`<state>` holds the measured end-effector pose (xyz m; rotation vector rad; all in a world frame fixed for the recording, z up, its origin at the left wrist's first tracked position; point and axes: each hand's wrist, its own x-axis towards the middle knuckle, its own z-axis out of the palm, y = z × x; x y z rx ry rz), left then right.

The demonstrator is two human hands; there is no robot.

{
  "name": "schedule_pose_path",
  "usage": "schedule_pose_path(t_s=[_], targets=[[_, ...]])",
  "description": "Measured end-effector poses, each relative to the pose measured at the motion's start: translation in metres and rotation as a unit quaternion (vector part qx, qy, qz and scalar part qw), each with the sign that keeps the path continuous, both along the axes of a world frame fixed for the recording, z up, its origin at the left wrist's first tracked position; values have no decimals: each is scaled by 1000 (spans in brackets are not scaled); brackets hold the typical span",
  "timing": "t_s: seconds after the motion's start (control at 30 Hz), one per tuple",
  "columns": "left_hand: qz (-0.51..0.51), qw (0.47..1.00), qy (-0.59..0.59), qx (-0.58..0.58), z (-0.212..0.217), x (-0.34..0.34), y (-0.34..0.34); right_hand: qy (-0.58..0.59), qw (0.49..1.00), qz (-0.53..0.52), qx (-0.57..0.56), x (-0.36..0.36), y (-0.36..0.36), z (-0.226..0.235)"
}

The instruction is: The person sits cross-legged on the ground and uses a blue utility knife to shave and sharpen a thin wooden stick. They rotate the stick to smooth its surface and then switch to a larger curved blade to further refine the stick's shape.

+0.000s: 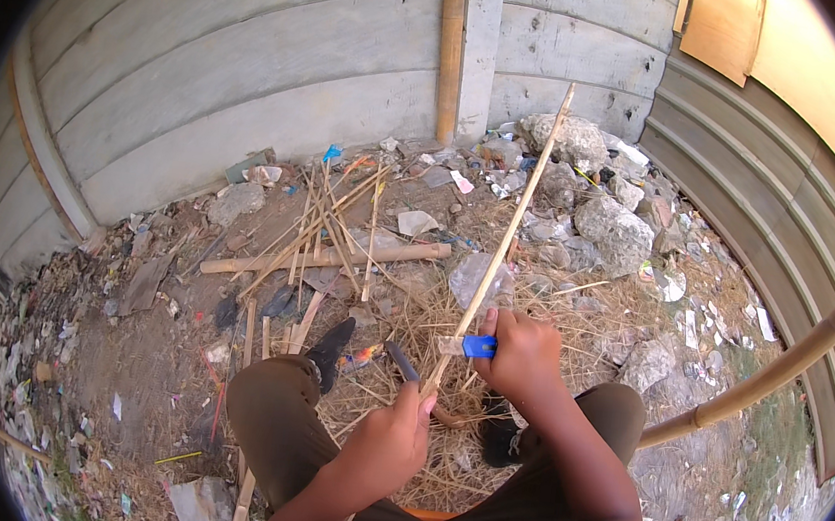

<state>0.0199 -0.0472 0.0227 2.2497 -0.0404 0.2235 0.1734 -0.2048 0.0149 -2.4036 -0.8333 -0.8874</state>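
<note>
A long, pale bamboo strip slants from between my knees up toward the rubble at the far right. My left hand is closed around its lower end. A dark grey, blade-like piece juts up from that fist; I cannot tell whether the hand holds it or wears it. Higher up the strip, my right hand is closed on a blue-handled cutter. The cutter's pale, flat end lies across the strip. Thin shavings cover the ground beneath both hands.
Past my feet, several split bamboo sticks lie crossed over a thicker bamboo pole. Concrete chunks heap up at the far right. A grey panel wall closes the back, corrugated sheet the right. A bamboo pole slants in beside my right knee.
</note>
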Motion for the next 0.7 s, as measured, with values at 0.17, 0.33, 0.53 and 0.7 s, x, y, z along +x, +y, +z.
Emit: schedule_pose_path(t_s=[0.17,0.33,0.53,0.7], targets=[[-8,998,15,52,10,-1,-4,12,999,-33,-12,8,-2,-7],[9,996,14,92,6,-6,-9,43,997,-67,10,22,-6,3],[-24,991,26,131,3,-13,-20,134,979,-154,14,49,-24,13],[-45,974,15,223,6,-32,-35,225,922,-296,108,82,-48,23]])
